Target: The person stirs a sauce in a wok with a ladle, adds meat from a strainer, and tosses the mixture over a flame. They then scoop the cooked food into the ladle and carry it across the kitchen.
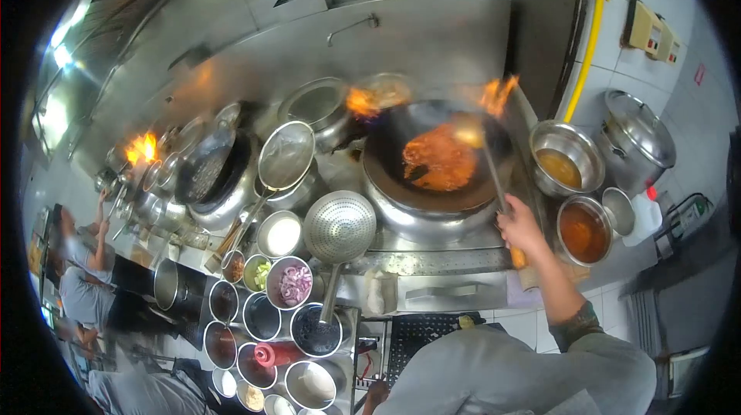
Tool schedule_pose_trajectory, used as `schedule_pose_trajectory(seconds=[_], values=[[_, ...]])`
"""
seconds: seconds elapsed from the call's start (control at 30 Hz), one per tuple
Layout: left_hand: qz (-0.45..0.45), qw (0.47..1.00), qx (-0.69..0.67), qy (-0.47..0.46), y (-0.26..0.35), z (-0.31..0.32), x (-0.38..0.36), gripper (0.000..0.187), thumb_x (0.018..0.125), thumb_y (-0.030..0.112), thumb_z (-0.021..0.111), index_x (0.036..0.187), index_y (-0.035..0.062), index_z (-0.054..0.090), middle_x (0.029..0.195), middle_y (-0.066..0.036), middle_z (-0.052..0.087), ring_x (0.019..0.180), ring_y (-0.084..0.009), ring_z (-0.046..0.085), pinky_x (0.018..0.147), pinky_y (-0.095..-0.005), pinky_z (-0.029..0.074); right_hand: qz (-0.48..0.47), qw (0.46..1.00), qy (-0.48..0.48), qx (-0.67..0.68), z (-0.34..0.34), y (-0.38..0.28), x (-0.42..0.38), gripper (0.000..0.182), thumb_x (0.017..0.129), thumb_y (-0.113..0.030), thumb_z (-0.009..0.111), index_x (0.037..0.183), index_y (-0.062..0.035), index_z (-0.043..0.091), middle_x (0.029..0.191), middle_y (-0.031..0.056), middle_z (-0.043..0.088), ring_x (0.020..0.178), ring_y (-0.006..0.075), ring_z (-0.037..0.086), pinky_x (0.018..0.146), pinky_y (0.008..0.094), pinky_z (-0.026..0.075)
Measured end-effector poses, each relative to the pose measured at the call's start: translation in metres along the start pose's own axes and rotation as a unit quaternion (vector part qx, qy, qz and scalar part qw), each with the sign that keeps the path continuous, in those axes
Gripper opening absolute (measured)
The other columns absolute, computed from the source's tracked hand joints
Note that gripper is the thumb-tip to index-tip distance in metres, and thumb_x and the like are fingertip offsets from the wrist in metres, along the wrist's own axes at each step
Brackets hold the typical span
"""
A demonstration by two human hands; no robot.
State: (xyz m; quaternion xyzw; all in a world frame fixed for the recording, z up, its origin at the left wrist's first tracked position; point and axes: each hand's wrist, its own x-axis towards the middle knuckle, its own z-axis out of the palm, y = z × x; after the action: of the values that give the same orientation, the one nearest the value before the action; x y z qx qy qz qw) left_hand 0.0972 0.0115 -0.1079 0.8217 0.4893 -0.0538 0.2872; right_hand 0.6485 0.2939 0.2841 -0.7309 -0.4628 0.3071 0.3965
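Observation:
My right hand (520, 226) is closed around the wooden-ended handle of a ladle (494, 172). The ladle's bowl rests in the large dark wok (386, 160), at the edge of a reddish-orange saucy food (441, 156). Flames (498, 95) rise behind the wok's right rim. Low at the bottom edge, beside my grey shirt, my left hand (376, 393) shows only in part and in shadow; its fingers are not clear. Nearest to it are a metal cart frame and the pots of ingredients.
Right of the wok stand a bowl of yellowish liquid (570, 156), a pot of reddish-brown liquid (584, 230) and a lidded pot (641, 133). Left are a perforated skimmer (340, 227), a mesh strainer (286, 156), sliced onions (293, 284) and a red bottle (278, 353). Other people work far left.

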Motion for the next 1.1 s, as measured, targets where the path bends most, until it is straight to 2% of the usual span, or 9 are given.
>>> schedule_pose_trajectory(seconds=[0.07, 0.2, 0.33, 0.53, 0.63, 0.77, 0.87, 1.03, 1.1], values=[[-0.003, 1.0, -0.004, -0.011, 0.001, 0.002, 0.001, 0.026, 0.077, 0.033, 0.071, 0.089, 0.012, 0.076, 0.098, -0.008, 0.072, 0.095, -0.0283, 0.067, 0.085, -0.0424, 0.054, 0.092, 0.971, -0.112, 0.19, 0.001, -0.026, 0.006, 0.061, 0.095, -0.007, 0.059, 0.152, -0.0071, 0.038, 0.086, 0.0091, 0.06, 0.06, 0.0134, 0.058, 0.045, 0.0306, 0.047], [-0.011, 1.0, 0.001, -0.008, -0.004, 0.0, 0.012, 0.025, 0.076, 0.033, 0.071, 0.09, 0.0117, 0.076, 0.098, -0.008, 0.072, 0.094, -0.0285, 0.067, 0.084, -0.0424, 0.055, 0.087, 0.944, -0.176, 0.267, -0.005, -0.047, -0.029, 0.06, 0.096, -0.004, 0.058, 0.151, -0.0061, 0.037, 0.084, 0.0072, 0.059, 0.055, 0.0115, 0.054, 0.044, 0.0278, 0.046], [-0.019, 1.0, 0.009, 0.016, -0.013, -0.007, 0.031, 0.024, 0.076, 0.032, 0.071, 0.09, 0.0115, 0.075, 0.098, -0.009, 0.072, 0.093, -0.0287, 0.067, 0.083, -0.0425, 0.055, 0.122, 0.947, -0.218, 0.202, -0.023, -0.058, -0.05, 0.061, 0.095, -0.003, 0.057, 0.153, -0.007, 0.037, 0.085, 0.0066, 0.059, 0.055, 0.0095, 0.053, 0.044, 0.0263, 0.046], [-0.03, 0.993, 0.043, 0.102, -0.023, -0.019, 0.05, 0.024, 0.076, 0.03, 0.071, 0.09, 0.011, 0.075, 0.098, -0.009, 0.072, 0.09, -0.029, 0.068, 0.082, -0.0426, 0.056, 0.022, 0.997, -0.055, 0.048, -0.003, -0.035, -0.003, 0.059, 0.094, -0.005, 0.059, 0.15, -0.0028, 0.041, 0.083, 0.007, 0.061, 0.054, 0.0122, 0.054, 0.045, 0.0299, 0.046], [-0.116, 0.988, -0.097, -0.014, -0.005, -0.036, 0.033, 0.023, 0.076, 0.029, 0.072, 0.087, 0.0087, 0.072, 0.097, -0.01, 0.071, 0.086, -0.0303, 0.068, 0.079, -0.0424, 0.056, -0.016, 1.0, -0.004, 0.006, 0.005, -0.032, 0.016, 0.061, 0.093, -0.005, 0.06, 0.15, -0.0012, 0.039, 0.083, 0.0079, 0.061, 0.055, 0.0139, 0.055, 0.045, 0.0313, 0.046], [-0.045, 0.998, -0.032, -0.041, -0.005, -0.016, 0.015, 0.023, 0.075, 0.028, 0.073, 0.086, 0.0083, 0.07, 0.094, -0.009, 0.07, 0.084, -0.0306, 0.068, 0.077, -0.0424, 0.056, 0.038, 0.971, -0.142, 0.188, 0.006, -0.043, 0.035, 0.063, 0.092, -0.008, 0.062, 0.15, -0.0008, 0.038, 0.073, 0.0045, 0.059, 0.054, 0.0124, 0.054, 0.044, 0.0297, 0.045], [-0.035, 0.999, -0.022, -0.016, -0.006, -0.011, 0.013, 0.022, 0.075, 0.028, 0.073, 0.085, 0.0084, 0.07, 0.093, -0.009, 0.07, 0.084, -0.0306, 0.068, 0.076, -0.0423, 0.056, 0.053, 0.954, -0.205, 0.214, -0.003, -0.053, 0.008, 0.061, 0.093, -0.001, 0.059, 0.151, -0.0033, 0.039, 0.084, 0.0077, 0.06, 0.056, 0.0107, 0.055, 0.043, 0.0274, 0.046], [-0.049, 0.998, -0.026, 0.033, -0.007, -0.009, 0.014, 0.022, 0.074, 0.028, 0.073, 0.083, 0.0085, 0.069, 0.09, -0.009, 0.069, 0.083, -0.0306, 0.067, 0.074, -0.0422, 0.055, 0.102, 0.963, -0.212, 0.129, -0.033, -0.051, -0.032, 0.061, 0.093, -0.003, 0.06, 0.151, -0.0028, 0.04, 0.089, 0.0085, 0.063, 0.06, 0.0112, 0.056, 0.055, 0.028, 0.05], [-0.047, 0.997, -0.024, 0.052, -0.011, -0.008, 0.013, 0.022, 0.074, 0.028, 0.074, 0.083, 0.0086, 0.069, 0.089, -0.008, 0.068, 0.083, -0.0306, 0.067, 0.074, -0.0422, 0.055, 0.027, 0.99, -0.135, 0.013, -0.034, -0.046, -0.027, 0.058, 0.092, -0.004, 0.061, 0.148, -0.0016, 0.044, 0.095, 0.0109, 0.065, 0.062, 0.0136, 0.059, 0.059, 0.0292, 0.052]])
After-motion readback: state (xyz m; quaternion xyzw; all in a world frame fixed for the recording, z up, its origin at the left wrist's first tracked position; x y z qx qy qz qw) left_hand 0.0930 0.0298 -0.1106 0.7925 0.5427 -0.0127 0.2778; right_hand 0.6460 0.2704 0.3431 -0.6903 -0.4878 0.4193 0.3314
